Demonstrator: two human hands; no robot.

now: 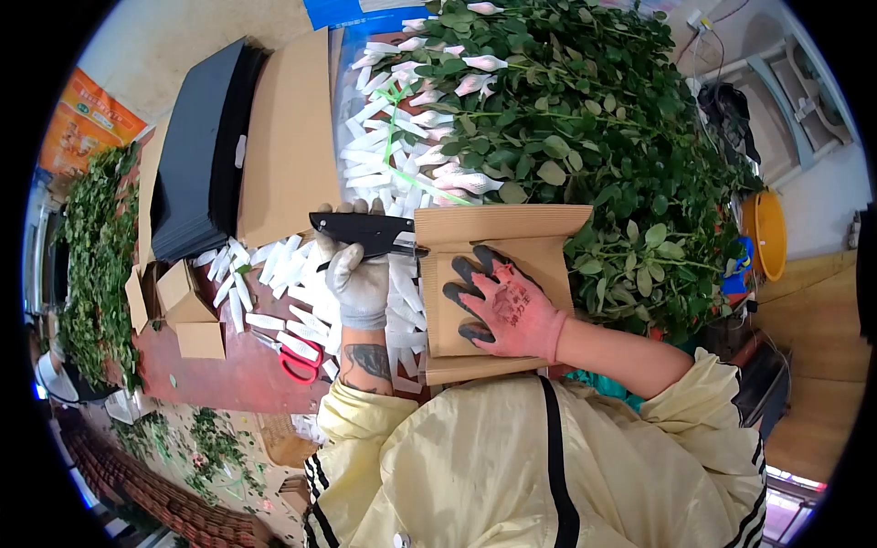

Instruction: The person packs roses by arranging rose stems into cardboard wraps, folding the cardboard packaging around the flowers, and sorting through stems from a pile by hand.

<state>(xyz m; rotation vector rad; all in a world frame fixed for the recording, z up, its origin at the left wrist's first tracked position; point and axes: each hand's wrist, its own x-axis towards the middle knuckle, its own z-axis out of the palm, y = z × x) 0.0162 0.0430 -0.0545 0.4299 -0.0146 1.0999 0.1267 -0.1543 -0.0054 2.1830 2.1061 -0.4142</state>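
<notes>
My left hand (354,279), in a pale glove, is wrapped round a black hand stapler (365,230). The stapler's jaw end meets the left edge of a folded corrugated cardboard sheet (539,361). On that sheet lies my right hand (504,309), in a pink glove with dark fingertips, its fingers spread and pressing flat. The cardboard's far edge (502,217) is folded up. Beneath and left of the sheet lie many white paper-like sleeves (402,288). Wrapped rose buds (470,183) with leafy stems (566,110) are heaped just beyond it.
A stack of dark sheets (206,151) stands beside a large brown cardboard panel (290,137) at the left. Red-handled scissors (300,361) lie on the red table (247,374), near cardboard pieces (199,338). More foliage (96,265) is at far left, and a yellow bucket (770,236) at right.
</notes>
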